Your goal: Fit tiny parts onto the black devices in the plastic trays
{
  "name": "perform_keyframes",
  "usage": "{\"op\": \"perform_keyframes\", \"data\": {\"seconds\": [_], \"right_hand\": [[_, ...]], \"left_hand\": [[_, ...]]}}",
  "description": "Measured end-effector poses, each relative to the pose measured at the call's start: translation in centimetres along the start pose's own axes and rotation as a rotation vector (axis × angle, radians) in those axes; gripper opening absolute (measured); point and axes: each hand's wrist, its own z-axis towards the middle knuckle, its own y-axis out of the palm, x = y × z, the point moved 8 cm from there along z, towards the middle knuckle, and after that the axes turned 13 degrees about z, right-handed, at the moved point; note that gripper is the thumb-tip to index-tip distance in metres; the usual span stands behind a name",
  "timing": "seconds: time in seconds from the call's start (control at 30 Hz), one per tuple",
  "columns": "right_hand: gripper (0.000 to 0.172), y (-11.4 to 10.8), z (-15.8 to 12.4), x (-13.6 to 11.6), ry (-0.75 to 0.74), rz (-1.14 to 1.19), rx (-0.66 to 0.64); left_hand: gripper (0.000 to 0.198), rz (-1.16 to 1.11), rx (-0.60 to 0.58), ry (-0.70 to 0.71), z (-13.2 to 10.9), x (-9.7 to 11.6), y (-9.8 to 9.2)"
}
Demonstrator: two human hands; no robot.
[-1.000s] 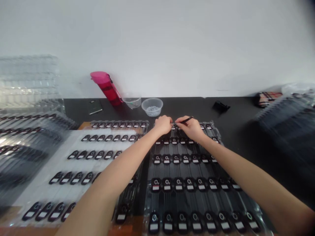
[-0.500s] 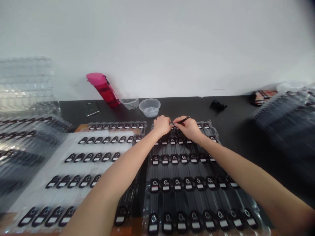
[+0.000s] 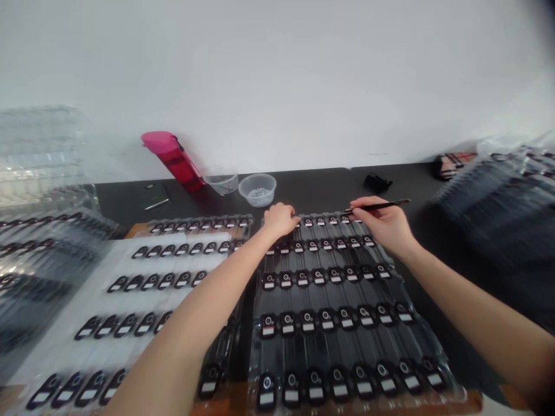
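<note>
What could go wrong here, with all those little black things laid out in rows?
The black pen-like tool in the right hand sits just beside the rows of small black devices, so a slip might mark their white labels. The pink bottle leans tilted against the wall and could perhaps topple toward the plastic tray. The plastic tub of small white pieces sits near the tray's back edge, so a knock might scatter them.
</note>
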Motion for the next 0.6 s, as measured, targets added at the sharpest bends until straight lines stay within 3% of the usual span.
{"op": "perform_keyframes", "data": {"seconds": [0.17,0.43,0.6], "right_hand": [[0.018,-3.9,-1.7,0.7,0.018,0.018,0.092],[0.026,-8.1,-4.5,1.3,0.052,0.093,0.244],[0.03,-9.9,-6.3,1.2,0.117,0.221,0.304]], "left_hand": [[0.036,0.024,0.006,0.003,0.1,0.0,0.0],[0.035,-0.015,-0.022,0.003,0.3,-0.3,0.1],[0.035,-0.075,0.062,0.116,-1.2,-0.5,-1.9]]}}
